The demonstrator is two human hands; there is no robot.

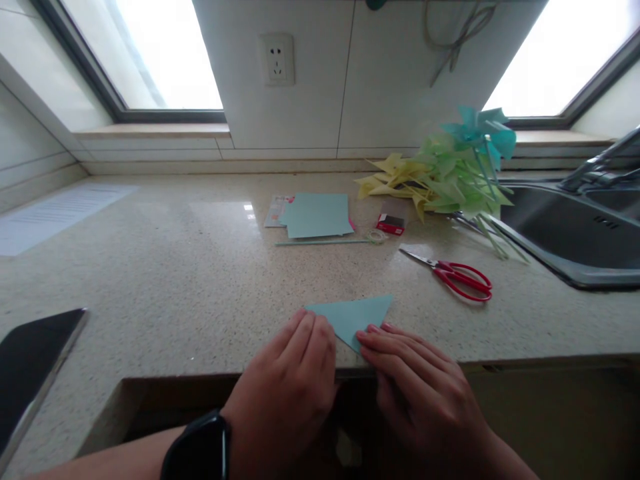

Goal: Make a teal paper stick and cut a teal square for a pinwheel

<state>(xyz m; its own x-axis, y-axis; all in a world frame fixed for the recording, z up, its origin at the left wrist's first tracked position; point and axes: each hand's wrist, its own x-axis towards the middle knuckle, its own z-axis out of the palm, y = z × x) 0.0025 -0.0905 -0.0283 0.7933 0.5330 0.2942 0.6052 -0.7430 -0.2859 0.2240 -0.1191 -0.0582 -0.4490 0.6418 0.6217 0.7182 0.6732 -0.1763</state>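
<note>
With the folded paper triangle (356, 317) at the counter (200, 280) edge, left hand (290, 393) and right hand (415, 387) pressing flat on it, not gripping, a push could slide it off, skewing the crease.

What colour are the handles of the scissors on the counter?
Red; the scissors show clearly in the head view.

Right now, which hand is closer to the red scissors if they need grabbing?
The right hand, probably. The red-handled metal scissors lie on the speckled stone counter up to its right, while the left hand sits farther away, pressing the folded light-blue paper triangle.
</note>
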